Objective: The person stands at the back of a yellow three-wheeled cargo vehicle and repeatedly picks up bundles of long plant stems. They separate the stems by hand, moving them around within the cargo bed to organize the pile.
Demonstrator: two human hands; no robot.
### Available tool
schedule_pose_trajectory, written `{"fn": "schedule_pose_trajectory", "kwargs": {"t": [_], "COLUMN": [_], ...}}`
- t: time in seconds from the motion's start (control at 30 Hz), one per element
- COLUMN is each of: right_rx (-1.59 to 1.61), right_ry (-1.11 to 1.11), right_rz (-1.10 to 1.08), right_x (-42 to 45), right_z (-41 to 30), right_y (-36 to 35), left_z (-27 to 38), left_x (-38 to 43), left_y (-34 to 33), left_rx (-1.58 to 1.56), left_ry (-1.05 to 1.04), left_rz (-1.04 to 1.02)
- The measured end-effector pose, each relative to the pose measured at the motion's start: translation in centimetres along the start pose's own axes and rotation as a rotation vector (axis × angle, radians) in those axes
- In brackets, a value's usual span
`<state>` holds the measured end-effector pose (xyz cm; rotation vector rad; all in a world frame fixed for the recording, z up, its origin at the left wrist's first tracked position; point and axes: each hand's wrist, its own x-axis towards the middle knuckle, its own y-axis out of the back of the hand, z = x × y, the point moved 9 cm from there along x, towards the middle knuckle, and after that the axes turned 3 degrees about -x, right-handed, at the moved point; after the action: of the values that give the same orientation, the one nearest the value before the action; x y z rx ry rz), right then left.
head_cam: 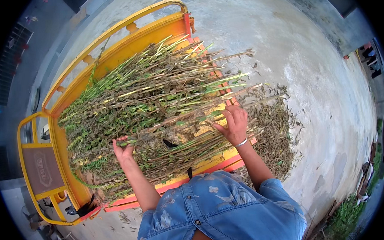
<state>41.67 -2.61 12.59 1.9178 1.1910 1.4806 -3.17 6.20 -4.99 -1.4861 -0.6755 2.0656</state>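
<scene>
Cut plant stalks (155,83) with green and withered leaves lie heaped across the yellow cargo bed (170,32) of a vehicle. My left hand (124,149), palm up with curled fingers, is at the leafy end of a stalk near the middle of the heap. Further right, my right hand (233,125), with a silvery bracelet on its wrist, has thumb and fingers around a leafy part near the stalks' cut ends; whether it grips a stalk I cannot tell. Between my hands and my body lies a separate bundle of stalks (193,152).
Dry leaves and pods (273,133) are piled on the concrete ground (321,103) to the right of the bed. A yellow railing (95,48) runs along the far side. The near edge (173,183) of the bed is red, close to my body. Black straps (87,207) hang at the lower left corner.
</scene>
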Motion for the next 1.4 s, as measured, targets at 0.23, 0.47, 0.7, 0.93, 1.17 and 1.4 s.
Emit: {"fn": "schedule_pose_trajectory", "kwargs": {"t": [0.23,0.47,0.7,0.93,1.17,1.4], "right_rx": [0.199,-0.091,0.330,0.202,0.333,-0.002], "right_ry": [-0.232,0.217,0.276,0.381,0.251,0.068], "right_rz": [0.185,-0.028,-0.622,-0.690,-0.650,-0.616], "right_x": [-4.8,3.4,-1.2,-2.5,-2.0,-3.4], "right_z": [5.8,0.4,0.7,1.6,5.6,11.4], "right_y": [2.6,5.6,-3.8,-4.4,-1.5,-2.6], "left_z": [0.2,-0.2,1.6,4.4,7.7,4.1], "left_x": [-3.4,-5.5,-7.2,-4.3,-1.1,-3.7], "left_y": [0.1,1.0,4.6,9.4,10.8,6.0], "left_rx": [-0.024,-0.004,-0.105,0.034,-0.043,0.075], "left_ry": [-0.018,0.017,-0.008,-0.045,-0.122,-0.137], "left_rz": [-0.055,-0.208,-0.058,-0.044,-0.038,-0.036]}}
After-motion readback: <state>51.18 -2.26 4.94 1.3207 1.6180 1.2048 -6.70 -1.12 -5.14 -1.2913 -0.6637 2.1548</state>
